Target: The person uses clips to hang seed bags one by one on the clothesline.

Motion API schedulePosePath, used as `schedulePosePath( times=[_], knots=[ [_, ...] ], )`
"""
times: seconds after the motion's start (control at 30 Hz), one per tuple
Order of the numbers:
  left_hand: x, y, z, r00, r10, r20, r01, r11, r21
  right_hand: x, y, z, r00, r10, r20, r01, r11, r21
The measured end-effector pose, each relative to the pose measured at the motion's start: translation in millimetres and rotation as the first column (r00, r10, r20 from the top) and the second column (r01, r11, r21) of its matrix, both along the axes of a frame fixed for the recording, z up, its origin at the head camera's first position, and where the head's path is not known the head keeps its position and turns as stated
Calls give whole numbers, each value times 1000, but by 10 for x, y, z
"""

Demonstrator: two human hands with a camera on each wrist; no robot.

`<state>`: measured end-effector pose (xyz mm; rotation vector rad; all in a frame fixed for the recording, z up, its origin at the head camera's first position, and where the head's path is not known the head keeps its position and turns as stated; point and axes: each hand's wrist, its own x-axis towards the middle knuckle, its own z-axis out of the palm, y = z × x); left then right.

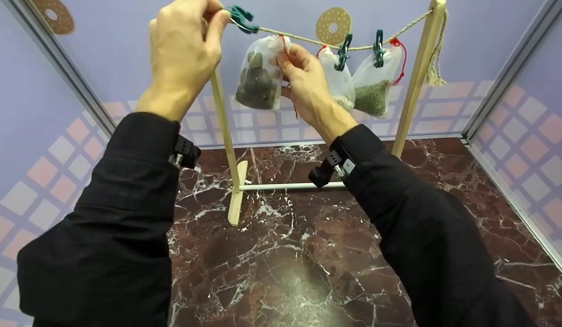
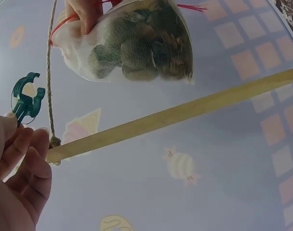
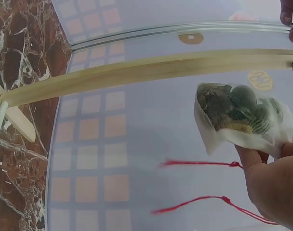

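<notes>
My left hand [image 1: 185, 50] pinches the handles of a dark green clothespin [image 2: 28, 98] close to the rope [image 1: 299, 37]; in the left wrist view its tips stand apart with nothing between them. With my right hand [image 1: 310, 81] I hold a white mesh bag [image 1: 258, 86] of dark stones by its upper side, against the rope. Red drawstrings [image 3: 199, 162] trail from this bag. To the right, a mesh bag with pale contents [image 1: 328, 68] hangs beside one with green contents [image 1: 371, 97], each under a green clothespin [image 1: 378, 49].
The rope runs between two wooden posts [image 1: 412, 91] of a stand with a white lower bar [image 1: 281, 186] and a wooden foot [image 1: 236, 204]. It stands on a dark red marbled tabletop [image 1: 281, 254]. Lilac patterned panels [image 1: 526, 104] enclose the back and sides.
</notes>
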<state>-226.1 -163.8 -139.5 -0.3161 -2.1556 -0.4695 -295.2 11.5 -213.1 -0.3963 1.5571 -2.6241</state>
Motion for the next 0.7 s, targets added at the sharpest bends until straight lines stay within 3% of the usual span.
schedulePosePath(
  times=[0.07, 0.27, 0.5, 0.7],
  knots=[
    [-4, 16, 21, 999, 4, 35, -3, 1000, -30, -8, 3, 20, 1000, -7, -11, 7, 1000, -4],
    [-13, 26, 19, 998, -6, 55, 11, 996, -91, -39, 1, 41, 999, 0, -33, -1, 999, -44],
    [-8, 64, 77, 983, -21, 184, 51, 986, -160, -56, -4, 58, 999, -11, -45, 8, 998, -69],
    [-2, 93, 79, 979, -74, 189, 117, 966, -231, -28, 2, 84, 997, -11, -77, 5, 997, -76]
  ],
)
